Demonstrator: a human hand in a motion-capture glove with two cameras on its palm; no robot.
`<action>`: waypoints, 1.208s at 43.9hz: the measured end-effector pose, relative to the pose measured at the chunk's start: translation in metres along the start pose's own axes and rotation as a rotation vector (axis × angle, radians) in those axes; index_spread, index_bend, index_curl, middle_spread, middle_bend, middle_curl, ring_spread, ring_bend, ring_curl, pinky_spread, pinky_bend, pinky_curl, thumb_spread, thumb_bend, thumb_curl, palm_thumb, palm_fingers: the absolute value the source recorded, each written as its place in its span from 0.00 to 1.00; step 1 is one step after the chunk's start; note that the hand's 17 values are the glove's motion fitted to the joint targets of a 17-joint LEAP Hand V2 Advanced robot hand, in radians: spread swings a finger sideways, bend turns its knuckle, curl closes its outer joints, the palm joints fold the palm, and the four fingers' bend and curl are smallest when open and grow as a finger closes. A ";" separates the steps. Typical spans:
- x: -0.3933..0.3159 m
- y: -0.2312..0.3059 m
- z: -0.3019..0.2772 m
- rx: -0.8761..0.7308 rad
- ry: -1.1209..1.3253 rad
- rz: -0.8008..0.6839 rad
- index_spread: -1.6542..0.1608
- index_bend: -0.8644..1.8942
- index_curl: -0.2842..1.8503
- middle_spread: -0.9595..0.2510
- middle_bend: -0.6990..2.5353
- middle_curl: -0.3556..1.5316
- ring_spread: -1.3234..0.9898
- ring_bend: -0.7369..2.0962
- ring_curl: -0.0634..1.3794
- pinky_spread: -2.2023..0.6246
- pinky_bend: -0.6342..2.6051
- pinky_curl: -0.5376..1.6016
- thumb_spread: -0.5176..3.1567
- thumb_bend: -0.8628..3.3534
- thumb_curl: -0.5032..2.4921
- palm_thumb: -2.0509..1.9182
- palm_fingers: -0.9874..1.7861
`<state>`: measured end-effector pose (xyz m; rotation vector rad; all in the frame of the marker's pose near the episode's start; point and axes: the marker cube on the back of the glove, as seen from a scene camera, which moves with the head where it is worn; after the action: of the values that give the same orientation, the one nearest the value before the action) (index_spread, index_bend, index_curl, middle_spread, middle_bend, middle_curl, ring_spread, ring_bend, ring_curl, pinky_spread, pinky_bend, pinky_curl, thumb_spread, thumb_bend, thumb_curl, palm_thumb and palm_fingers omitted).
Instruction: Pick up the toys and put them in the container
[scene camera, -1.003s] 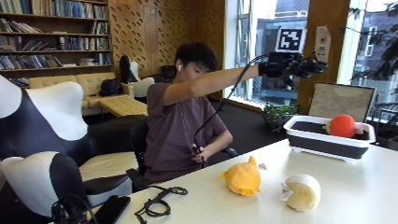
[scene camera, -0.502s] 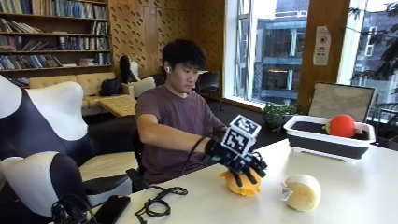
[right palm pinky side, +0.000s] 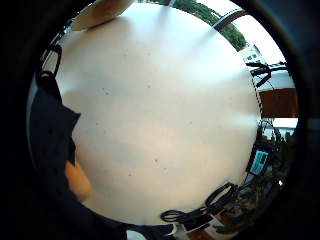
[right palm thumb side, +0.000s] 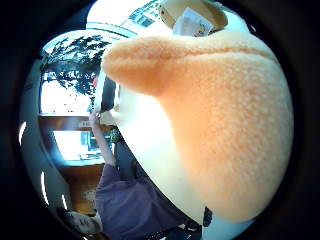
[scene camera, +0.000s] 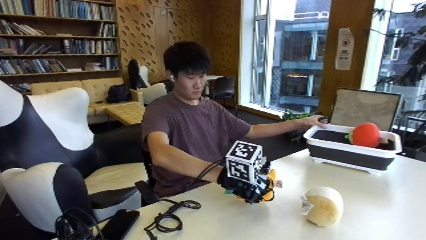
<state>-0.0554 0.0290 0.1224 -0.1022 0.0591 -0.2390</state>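
In the outside view my gloved right hand is low on the table, fingers curled round an orange plush toy that peeks out beside it. The same toy fills the thumb side palm view, and a sliver of it shows in the little finger side view. A cream plush toy lies on the table to the right. At the far right stands the white-rimmed dark container with a red toy in it. The bare left hand rests on its rim.
The pale table spreads under the palm. Black cables and a dark flat object lie at the table's near left end. Black-and-white chairs stand to the left. A board leans behind the container.
The gloved hand came down from high near the container onto the orange toy and now grips it. The bare left arm has reached out to the container's rim.
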 end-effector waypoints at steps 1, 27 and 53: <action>0.002 -0.001 -0.003 -0.012 -0.014 0.003 0.72 0.41 0.21 0.62 0.42 0.38 0.45 0.63 0.46 0.67 0.53 0.44 0.40 0.26 0.38 0.69 0.78; -0.094 -0.038 -0.183 0.177 0.071 -0.047 0.61 0.51 0.26 0.46 0.51 0.53 0.39 0.70 0.55 0.64 0.57 0.51 0.28 0.24 0.46 0.70 0.69; -0.285 -0.105 -0.132 0.106 0.501 -0.095 0.61 0.49 0.31 0.40 0.48 0.61 0.39 0.73 0.56 0.64 0.61 0.53 0.25 0.22 0.50 0.69 0.57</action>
<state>-0.3659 -0.0163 0.0160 0.0633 0.5405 -0.3576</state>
